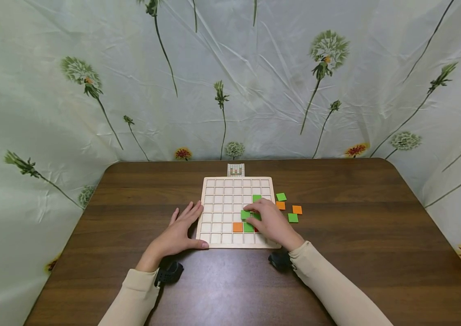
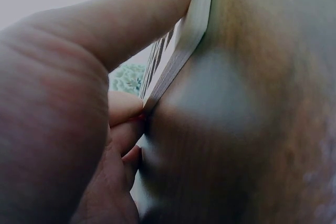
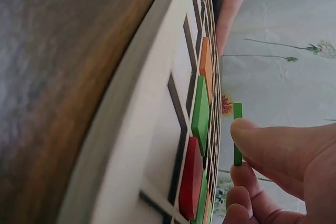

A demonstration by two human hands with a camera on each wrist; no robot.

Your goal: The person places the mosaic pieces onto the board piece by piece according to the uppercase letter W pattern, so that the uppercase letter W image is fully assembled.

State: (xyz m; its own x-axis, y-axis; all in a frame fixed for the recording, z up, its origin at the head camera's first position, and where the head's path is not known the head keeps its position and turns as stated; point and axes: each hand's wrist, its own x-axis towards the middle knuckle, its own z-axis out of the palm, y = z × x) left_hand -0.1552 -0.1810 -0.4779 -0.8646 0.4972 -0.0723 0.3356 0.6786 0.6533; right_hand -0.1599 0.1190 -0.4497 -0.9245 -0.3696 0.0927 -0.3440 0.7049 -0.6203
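A white gridded board (image 1: 218, 199) with a pale wooden border lies on the table. My left hand (image 1: 177, 235) rests against its left edge, fingers spread along the side and thumb at the near corner. Over the board's right half, my right hand (image 1: 272, 222) pinches a green square tile (image 3: 238, 135) between thumb and finger, raised off the surface. Below it an orange tile (image 1: 237, 227) and a green tile (image 1: 248, 227) sit side by side in cells. A red tile (image 3: 190, 179) follows in that row, mostly covered by my hand in the head view. Farther up sits another green tile (image 1: 256, 198).
Loose green tiles (image 1: 293, 218) and orange tiles (image 1: 297, 209) lie on the brown table (image 1: 357, 235) right of the board. A small printed card (image 1: 236, 170) with a grid pattern lies behind the board. A flowered curtain (image 1: 263, 113) hangs beyond the table.
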